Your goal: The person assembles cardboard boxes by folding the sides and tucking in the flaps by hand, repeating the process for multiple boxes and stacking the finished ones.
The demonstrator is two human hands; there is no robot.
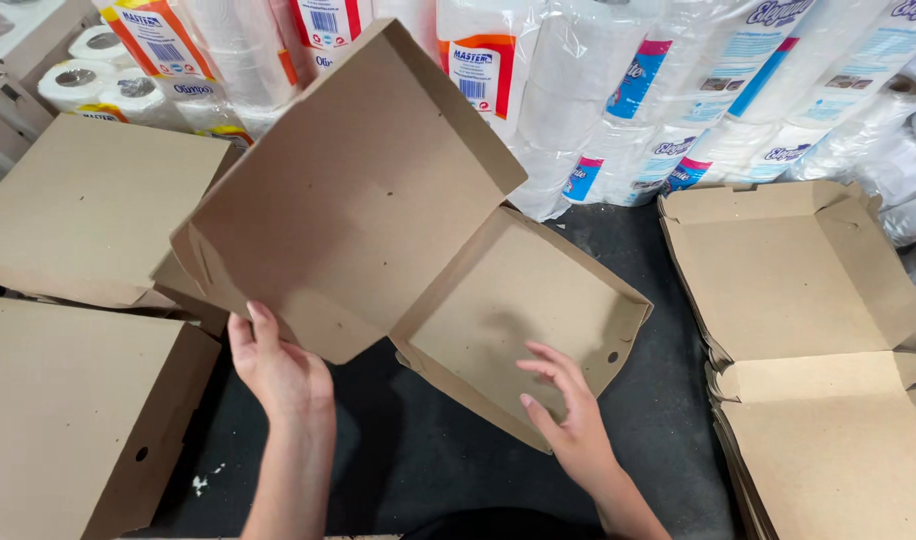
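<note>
- Cardboard box [418,250], brown and folded into shape, sits open in the middle of the dark table [428,460], tilted so its corners point toward the person and away.
- Left hand [278,370] is under the near edge of the box's raised lid, fingers loosely spread and pointing up; its fingertips touch or nearly touch the lid's lower edge, and it pinches nothing.
- Right hand [568,410] rests over the near wall of the box's shallow tray, fingers spread and curved down into the tray; it clasps nothing.
- Lid of the box stands up and leans to the left of the tray, joined to it along one folded edge; its plain inner face is toward the camera.
- Tray of the box has low walls all round, with a small round hole in the wall on the right, beyond the right hand's fingertips.
- Left of the box, two closed boxes [78,420] of the same brown card lie on the table, one nearer the person and one farther, with more partly hidden behind the lid.
- Right of the box, a stack of flat unfolded boxes [808,340] lies well apart from it.
- Behind the box, packs of paper rolls [678,90] in clear plastic wrap stand in a row along the far edge of the table.
</note>
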